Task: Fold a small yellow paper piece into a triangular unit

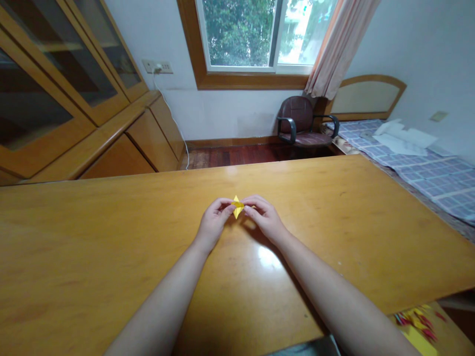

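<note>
A small piece of folded yellow paper (237, 209), with pointed ends at top and bottom, is held between my two hands above the wooden table (148, 237). My left hand (215, 217) pinches its left side between thumb and fingers. On the other side, my right hand (264, 215) grips the paper's right edge in the same way. The fingertips partly cover both sides of the paper, so the finer folds are hard to make out.
Red and yellow paper pieces (417, 319) lie on a lower surface at the bottom right. A dark, flat-edged object (308, 347) shows at the near table edge. Beyond the table stand a chair (299, 121), a bed (426, 168) and a cabinet (122, 148).
</note>
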Available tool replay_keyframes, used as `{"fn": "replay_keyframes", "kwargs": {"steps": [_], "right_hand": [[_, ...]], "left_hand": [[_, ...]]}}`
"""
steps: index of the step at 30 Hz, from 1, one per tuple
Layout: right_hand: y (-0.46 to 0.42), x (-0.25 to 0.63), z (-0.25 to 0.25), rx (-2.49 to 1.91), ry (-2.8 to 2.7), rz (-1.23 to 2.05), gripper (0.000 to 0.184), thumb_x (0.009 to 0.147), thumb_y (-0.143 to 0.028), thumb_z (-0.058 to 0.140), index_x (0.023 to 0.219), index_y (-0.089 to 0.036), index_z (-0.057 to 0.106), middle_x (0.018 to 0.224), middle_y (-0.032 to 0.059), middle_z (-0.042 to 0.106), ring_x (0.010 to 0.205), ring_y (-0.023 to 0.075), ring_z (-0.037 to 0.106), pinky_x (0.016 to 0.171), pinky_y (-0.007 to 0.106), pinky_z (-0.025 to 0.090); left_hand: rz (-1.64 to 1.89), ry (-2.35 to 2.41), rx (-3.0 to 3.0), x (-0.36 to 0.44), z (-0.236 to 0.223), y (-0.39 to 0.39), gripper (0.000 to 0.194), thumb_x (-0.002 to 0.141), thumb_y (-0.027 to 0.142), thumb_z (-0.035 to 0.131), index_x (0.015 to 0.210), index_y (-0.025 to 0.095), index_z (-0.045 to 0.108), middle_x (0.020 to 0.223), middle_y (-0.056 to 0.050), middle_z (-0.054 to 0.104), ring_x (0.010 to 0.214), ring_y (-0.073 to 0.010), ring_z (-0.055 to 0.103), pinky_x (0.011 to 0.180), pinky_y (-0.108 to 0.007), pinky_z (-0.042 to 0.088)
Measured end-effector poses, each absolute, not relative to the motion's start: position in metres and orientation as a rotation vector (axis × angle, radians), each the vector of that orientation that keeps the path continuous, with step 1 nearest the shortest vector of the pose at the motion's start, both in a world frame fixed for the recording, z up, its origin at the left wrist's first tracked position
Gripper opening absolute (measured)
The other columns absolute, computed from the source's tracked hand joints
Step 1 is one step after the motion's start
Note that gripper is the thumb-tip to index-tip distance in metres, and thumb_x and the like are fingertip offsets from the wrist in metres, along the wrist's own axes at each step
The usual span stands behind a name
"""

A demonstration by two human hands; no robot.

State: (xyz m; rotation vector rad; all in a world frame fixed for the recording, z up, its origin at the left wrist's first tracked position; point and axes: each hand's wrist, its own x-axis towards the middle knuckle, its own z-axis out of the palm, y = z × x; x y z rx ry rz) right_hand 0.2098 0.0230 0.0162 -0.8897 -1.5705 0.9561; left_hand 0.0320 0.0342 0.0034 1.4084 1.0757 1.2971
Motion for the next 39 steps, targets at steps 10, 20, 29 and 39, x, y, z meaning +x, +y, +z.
{"fn": "replay_keyframes", "kwargs": {"steps": [10,20,29,39], "right_hand": [[0.0265,0.2085,0.0097,-0.884,-1.524,0.979,0.014,0.084,-0.036,0.070,0.088,-0.023,0.071,0.094,0.0037,0.068,0.092,0.0184,0.065,0.083,0.033,0.053],[0.0257,0.2056,0.0107,-0.835,-1.373,1.188,0.017,0.079,-0.036,0.076,0.082,-0.021,0.070,0.090,0.0017,0.064,0.074,0.0142,0.066,0.073,0.030,0.054],[0.0248,0.2060,0.0128,-0.832,-1.294,1.253,0.019,0.077,-0.037,0.077,0.081,-0.020,0.069,0.089,0.0009,0.063,0.069,0.0137,0.066,0.072,0.030,0.055],[0.0256,0.2057,0.0119,-0.880,-1.309,1.196,0.017,0.077,-0.035,0.077,0.083,-0.021,0.069,0.082,0.0006,0.066,0.072,0.0149,0.066,0.072,0.030,0.053]], "left_hand": [[1.234,1.025,1.388,0.0316,0.0076,0.0316,0.029,0.078,0.045,0.072,0.088,0.018,0.067,0.088,-0.003,0.072,0.083,-0.0178,0.066,0.080,-0.031,0.053],[1.187,0.933,1.285,0.0332,0.0100,0.0292,0.031,0.074,0.042,0.077,0.088,0.017,0.067,0.078,0.000,0.070,0.068,-0.0149,0.065,0.070,-0.028,0.053],[1.165,0.880,1.276,0.0311,0.0058,0.0286,0.034,0.090,0.049,0.060,0.095,0.016,0.069,0.077,-0.003,0.072,0.068,-0.0158,0.066,0.068,-0.027,0.053],[1.136,0.878,1.208,0.0332,0.0065,0.0293,0.028,0.082,0.042,0.071,0.094,0.017,0.068,0.075,-0.001,0.073,0.069,-0.0164,0.069,0.072,-0.029,0.056]]}}
